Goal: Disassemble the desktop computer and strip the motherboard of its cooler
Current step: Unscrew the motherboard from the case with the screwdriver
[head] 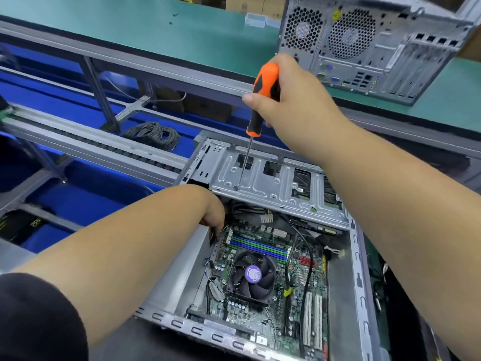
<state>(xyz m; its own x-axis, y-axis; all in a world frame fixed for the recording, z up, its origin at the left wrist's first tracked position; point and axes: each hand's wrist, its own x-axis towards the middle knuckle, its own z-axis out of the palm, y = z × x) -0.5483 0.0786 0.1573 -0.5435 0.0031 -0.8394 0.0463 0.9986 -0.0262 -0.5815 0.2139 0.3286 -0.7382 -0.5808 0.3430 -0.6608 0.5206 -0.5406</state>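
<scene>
Case (358, 259) open, side off | cooler (251, 277) still on board (296, 280) inside | right hand (291, 95) grips screwdriver (261, 100), tip on drive cage (270, 181) screw | left hand (214, 217) inside case, grip unclear

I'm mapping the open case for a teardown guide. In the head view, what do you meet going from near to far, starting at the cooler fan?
Cooler fan → memory slots → metal drive cage → screwdriver gripped by the right hand → second computer case on the green bench.

Left hand's fingertips (217, 231) behind case wall (182, 267)
</scene>
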